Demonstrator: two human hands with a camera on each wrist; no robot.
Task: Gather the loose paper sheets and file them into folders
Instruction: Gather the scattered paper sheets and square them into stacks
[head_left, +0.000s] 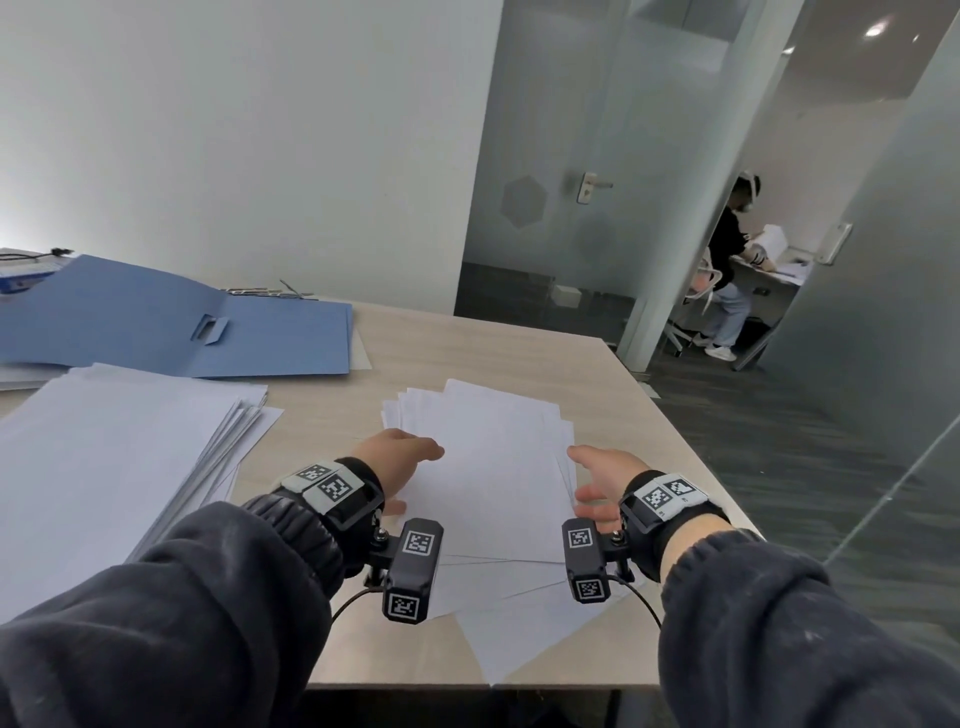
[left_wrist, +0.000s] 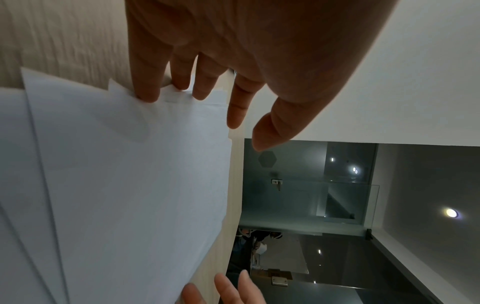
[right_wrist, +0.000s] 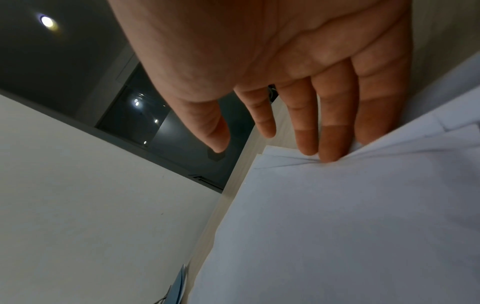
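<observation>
A fanned, uneven pile of loose white sheets (head_left: 493, 467) lies on the pale wooden table (head_left: 467, 353), in front of me. My left hand (head_left: 400, 457) stands at the pile's left edge. In the left wrist view its straight fingers (left_wrist: 145, 90) touch the edge of the sheets (left_wrist: 130, 174). My right hand (head_left: 597, 478) stands at the pile's right edge. There its straight fingers (right_wrist: 330, 148) press into the sheets (right_wrist: 350, 226), which ruffle slightly. Neither hand grips anything. An open blue folder (head_left: 182, 322) lies flat at the back left.
A larger stack of white paper (head_left: 104, 457) lies left of the pile, partly under the folder's near edge. Small metal items (head_left: 270, 292) lie behind the folder. The table's right edge (head_left: 691, 441) is close to my right hand. A person (head_left: 727, 270) sits beyond the glass door.
</observation>
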